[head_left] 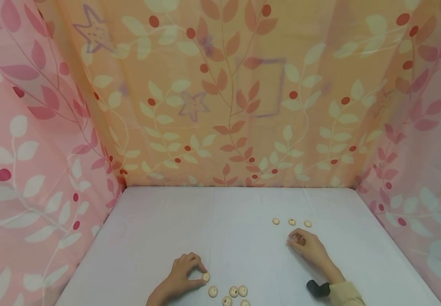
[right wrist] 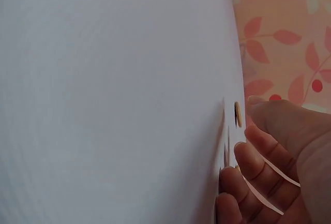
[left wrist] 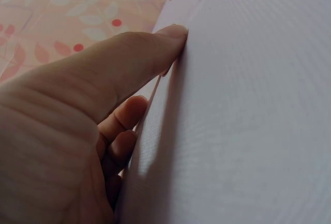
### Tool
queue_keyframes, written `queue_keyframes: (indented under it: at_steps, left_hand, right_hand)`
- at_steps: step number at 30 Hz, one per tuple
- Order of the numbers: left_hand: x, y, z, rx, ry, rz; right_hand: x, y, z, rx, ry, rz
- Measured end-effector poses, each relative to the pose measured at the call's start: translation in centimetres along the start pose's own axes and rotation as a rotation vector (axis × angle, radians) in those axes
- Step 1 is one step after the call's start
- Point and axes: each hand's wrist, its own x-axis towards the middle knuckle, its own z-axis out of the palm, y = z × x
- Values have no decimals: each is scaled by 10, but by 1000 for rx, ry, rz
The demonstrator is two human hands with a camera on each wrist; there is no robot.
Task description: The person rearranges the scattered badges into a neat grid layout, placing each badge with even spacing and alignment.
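Observation:
My left hand [head_left: 183, 272] is low on the white table, pinching a small round wooden disc [head_left: 206, 276] between thumb and index finger. The left wrist view shows the thumb [left wrist: 139, 53] against the table, hiding nearly all of that disc. Several similar pale discs with dark marks, such as one disc [head_left: 213, 291], lie just to its right. Farther up on the right, my right hand [head_left: 310, 248] hovers with loosely curled fingers and holds nothing. Just beyond it three discs lie in a row, the middle disc [head_left: 291, 222] among them. One disc [right wrist: 238, 114] appears by the right thumb.
A white cloth covers the table [head_left: 159, 221]. Leaf-patterned curtains enclose it, with an orange one [head_left: 228, 85] at the back and pink ones at both sides. A black object [head_left: 317, 289] sits at the right wrist, by the sleeve. Some near discs are cut off by the bottom edge.

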Motion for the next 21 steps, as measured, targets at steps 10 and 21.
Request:
queue_keyframes:
  at_steps: [10,21]
  left_hand:
    - [0,1,-1,3,-5,9]
    - [0,1,-2,13,-12,10]
  right_hand:
    - [-10,-17,16,23,-35,-23]
    - [-23,-42,32,17,-98,-129]
